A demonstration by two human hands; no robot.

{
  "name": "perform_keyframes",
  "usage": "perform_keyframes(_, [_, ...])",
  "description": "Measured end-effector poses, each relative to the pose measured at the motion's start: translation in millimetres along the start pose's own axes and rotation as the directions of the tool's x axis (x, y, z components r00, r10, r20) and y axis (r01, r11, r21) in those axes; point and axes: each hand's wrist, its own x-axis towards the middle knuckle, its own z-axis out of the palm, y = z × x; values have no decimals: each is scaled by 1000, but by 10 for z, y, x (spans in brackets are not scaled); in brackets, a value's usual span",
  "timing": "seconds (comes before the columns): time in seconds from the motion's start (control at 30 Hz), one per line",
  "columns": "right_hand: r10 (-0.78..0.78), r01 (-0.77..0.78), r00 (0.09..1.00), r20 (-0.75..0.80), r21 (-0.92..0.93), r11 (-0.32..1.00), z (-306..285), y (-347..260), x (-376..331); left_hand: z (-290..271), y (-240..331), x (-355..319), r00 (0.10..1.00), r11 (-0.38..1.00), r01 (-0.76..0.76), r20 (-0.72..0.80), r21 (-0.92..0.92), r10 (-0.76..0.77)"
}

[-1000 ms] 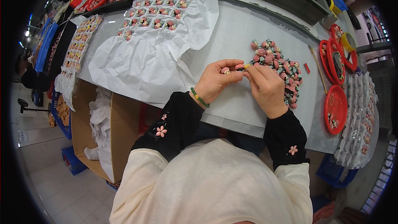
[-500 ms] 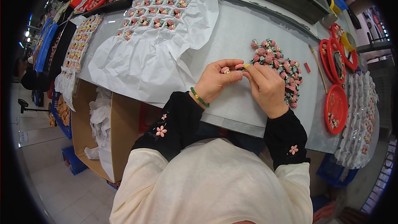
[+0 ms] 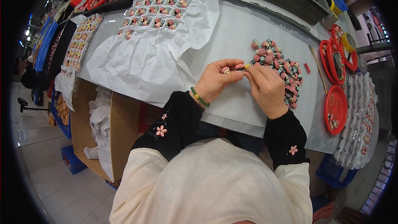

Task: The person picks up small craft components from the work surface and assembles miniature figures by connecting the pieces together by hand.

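My left hand (image 3: 212, 79) is closed, its thumb and fingertips pinching a small pink figurine (image 3: 239, 66). A second pink-and-cream figurine (image 3: 225, 70) rests inside the same hand, by the curled fingers. My right hand (image 3: 266, 88) meets it there, fingers pinched around a small yellow piece (image 3: 247, 66) that touches or adjoins the pinched figurine; whether they are joined, I cannot tell. Right beside my right hand lies a heap of pink figurines (image 3: 269, 58) with green-grey and cream parts, on the pale worktop (image 3: 234, 29).
Figurines stand in rows in a white-lined tray (image 3: 157, 10) at far left, with crumpled white paper (image 3: 137, 68) before it. Red dishes (image 3: 336, 108), a thin stick (image 3: 318, 68) and a red block (image 3: 307, 68) are at right. An open cardboard box (image 3: 124, 128) stands below left.
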Motion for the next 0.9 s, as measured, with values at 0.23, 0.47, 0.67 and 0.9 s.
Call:
perform_keyframes(0.23, [34,-34,999,-14,-1,999,31,1,-18,35,29,-8,1000,1000,6,-8,12,-6])
perform_keyframes(0.47, [21,-21,1000,-7,-1,1000,7,-21,-2,23,22,-7,1000,1000,5,-11,-8,-5])
perform_keyframes(0.67, [10,-10,1000,-16,-16,1000,12,-21,-3,47,38,-15,1000,1000,10,-16,-12,-10])
perform_keyframes(0.9, [-15,14,1000,-28,-26,1000,14,-24,4,23,27,-13,1000,1000,16,-13,-4,-16])
